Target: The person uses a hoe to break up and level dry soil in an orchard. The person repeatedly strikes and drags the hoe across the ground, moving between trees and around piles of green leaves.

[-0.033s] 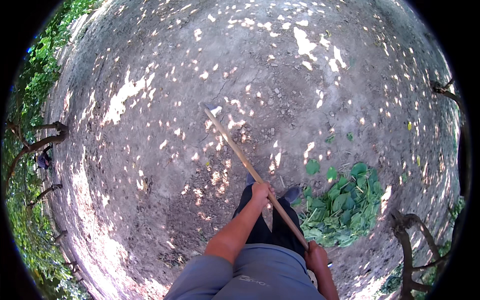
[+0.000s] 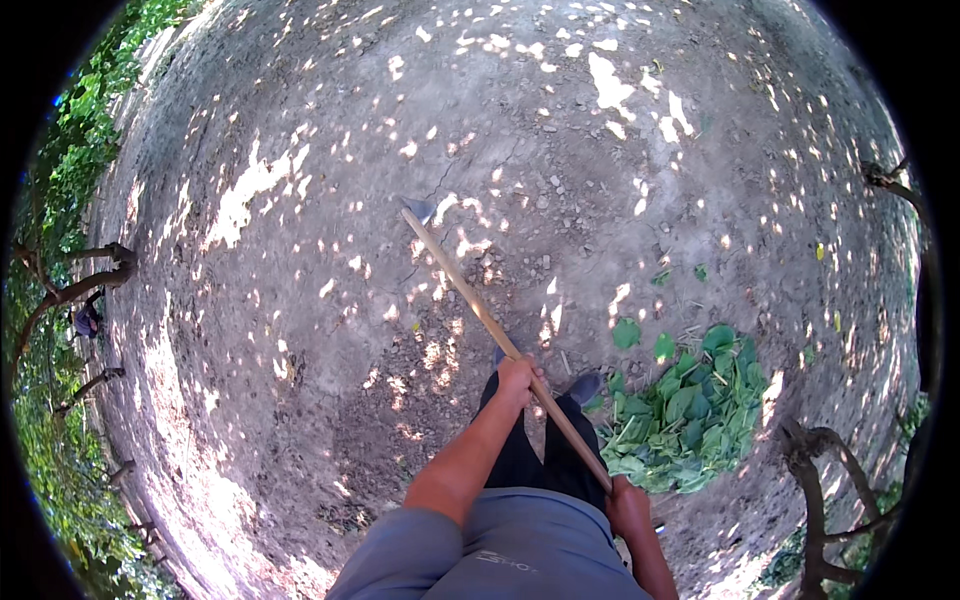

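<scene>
L hand (image 2: 517,380) & R hand (image 2: 628,508) both wrapped round wooden hoe (image 2: 468,295)

L hand has a full grip approx. mid-handle, in front of the body; R hand grips nr the butt end, beside the R hip. Neither is spread; nothing else seen in either, tho' R palm is hidden from this angle. Hoe runs diag. from R hip up & out to far L, its grey metal blade (image 2: 420,209) at the far end, over or on the bare ground (image 2: 330,180); can't tell if blade touches soil.

Ground is dry, grey-brown, w/ small stones, a thin crack nr the blade & lots of bright sun patches. Soil looks looser & darker betw. blade & feet.

Big heap of green leaves (image 2: 690,415) lies just R of the R shoe (image 2: 585,388), a few loose ones round its edge. L shoe mostly hidden behind L hand & handle. Person wears grey-blue shirt (image 2: 540,550), dark trousers (image 2: 565,455).

Far R: bare, twisted woody stems (image 2: 815,500). Far L: similar brown branches (image 2: 75,290), thick green foliage (image 2: 85,125) along the edge, plus a small dark shape (image 2: 88,318) by the branches, too small to ID.
</scene>
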`<state>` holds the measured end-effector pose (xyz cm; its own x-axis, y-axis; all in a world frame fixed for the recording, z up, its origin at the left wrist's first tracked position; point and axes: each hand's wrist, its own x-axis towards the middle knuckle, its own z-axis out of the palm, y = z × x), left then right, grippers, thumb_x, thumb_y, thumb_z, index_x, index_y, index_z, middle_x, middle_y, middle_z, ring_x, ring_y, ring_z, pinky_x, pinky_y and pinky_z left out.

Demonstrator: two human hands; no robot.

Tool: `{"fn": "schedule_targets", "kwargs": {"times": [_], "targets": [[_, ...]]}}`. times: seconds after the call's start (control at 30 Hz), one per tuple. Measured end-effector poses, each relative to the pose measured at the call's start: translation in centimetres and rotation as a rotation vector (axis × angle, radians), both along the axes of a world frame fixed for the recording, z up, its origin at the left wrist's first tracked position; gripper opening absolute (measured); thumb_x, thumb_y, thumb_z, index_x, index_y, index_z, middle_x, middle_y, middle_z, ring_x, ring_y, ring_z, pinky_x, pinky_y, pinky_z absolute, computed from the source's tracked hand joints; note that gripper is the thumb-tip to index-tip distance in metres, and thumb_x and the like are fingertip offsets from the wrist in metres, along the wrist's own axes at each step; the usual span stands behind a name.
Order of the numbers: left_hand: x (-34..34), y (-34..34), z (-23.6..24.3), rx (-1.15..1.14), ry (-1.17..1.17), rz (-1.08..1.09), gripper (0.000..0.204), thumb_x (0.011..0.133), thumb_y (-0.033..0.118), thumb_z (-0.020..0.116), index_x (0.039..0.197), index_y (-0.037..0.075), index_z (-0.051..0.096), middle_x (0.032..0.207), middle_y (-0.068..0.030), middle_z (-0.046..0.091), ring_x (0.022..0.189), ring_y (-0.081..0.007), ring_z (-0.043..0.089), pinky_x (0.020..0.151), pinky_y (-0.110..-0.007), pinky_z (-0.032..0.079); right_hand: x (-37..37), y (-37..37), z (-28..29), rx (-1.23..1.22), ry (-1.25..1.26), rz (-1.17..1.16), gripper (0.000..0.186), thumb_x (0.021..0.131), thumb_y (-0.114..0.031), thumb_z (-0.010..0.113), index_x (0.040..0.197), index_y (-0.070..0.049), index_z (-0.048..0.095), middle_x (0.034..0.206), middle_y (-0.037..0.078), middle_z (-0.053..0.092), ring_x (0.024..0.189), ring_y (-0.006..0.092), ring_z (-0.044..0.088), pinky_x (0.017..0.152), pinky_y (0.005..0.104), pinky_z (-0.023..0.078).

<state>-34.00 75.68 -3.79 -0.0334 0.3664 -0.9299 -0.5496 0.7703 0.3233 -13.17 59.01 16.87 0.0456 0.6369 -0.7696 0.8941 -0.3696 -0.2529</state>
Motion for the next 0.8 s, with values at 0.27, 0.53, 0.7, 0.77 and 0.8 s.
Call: {"fn": "schedule_targets", "kwargs": {"times": [0.27,0.53,0.7,0.77,0.8], "targets": [[-4.0,6.2,2.2,-0.002,0.113,-0.072,0.014,0.090,0.016,0.053,0.087,0.004,0.045,0.069,-0.0062,0.048,0.054,-0.0195,0.051,0.048,-0.035,0.048,-8.7,10.2,-5.5,-0.023,0.065,0.010,0.027,0.080,-0.022,0.060,0.089,0.000,0.046,0.077,0.026,0.061,0.074,0.0425,0.061,0.067,0.0501,0.048],[0.9,-2.0,0.0,-0.141,-0.034,-0.195,0.011,0.086,0.009,0.052,0.081,0.000,0.048,0.063,-0.0090,0.049,0.053,-0.0226,0.054,0.045,-0.038,0.046,-3.6,1.4,-0.9,-0.165,-0.017,-0.066,0.026,0.078,-0.020,0.062,0.087,-0.001,0.047,0.074,0.025,0.061,0.072,0.0428,0.061,0.067,0.0509,0.048],[-0.7,-1.2,-1.1,-0.121,-0.099,-0.012,0.001,0.082,0.000,0.049,0.081,0.001,0.049,0.065,-0.0087,0.049,0.053,-0.0210,0.051,0.047,-0.038,0.045,-3.6,0.9,-1.9,-0.083,0.003,-0.052,0.023,0.077,-0.018,0.061,0.083,-0.001,0.048,0.072,0.025,0.060,0.071,0.0432,0.060,0.065,0.0518,0.047],[-1.6,0.1,-0.2,-0.110,-0.115,-0.008,0.005,0.084,0.002,0.051,0.079,0.002,0.048,0.061,-0.0075,0.047,0.051,-0.0201,0.049,0.046,-0.035,0.043,-4.0,1.0,-3.0,-0.072,-0.003,-0.050,0.021,0.077,-0.017,0.061,0.083,-0.001,0.048,0.071,0.025,0.060,0.070,0.0431,0.060,0.064,0.0519,0.047],[-2.2,0.7,0.0,-0.105,-0.118,-0.005,0.008,0.084,0.004,0.052,0.078,0.003,0.048,0.060,-0.0069,0.047,0.050,-0.0197,0.049,0.045,-0.034,0.042,-4.3,1.5,-3.0,-0.055,0.009,-0.051,0.021,0.077,-0.017,0.061,0.083,-0.001,0.048,0.071,0.025,0.060,0.070,0.0430,0.060,0.064,0.0517,0.047]]}}
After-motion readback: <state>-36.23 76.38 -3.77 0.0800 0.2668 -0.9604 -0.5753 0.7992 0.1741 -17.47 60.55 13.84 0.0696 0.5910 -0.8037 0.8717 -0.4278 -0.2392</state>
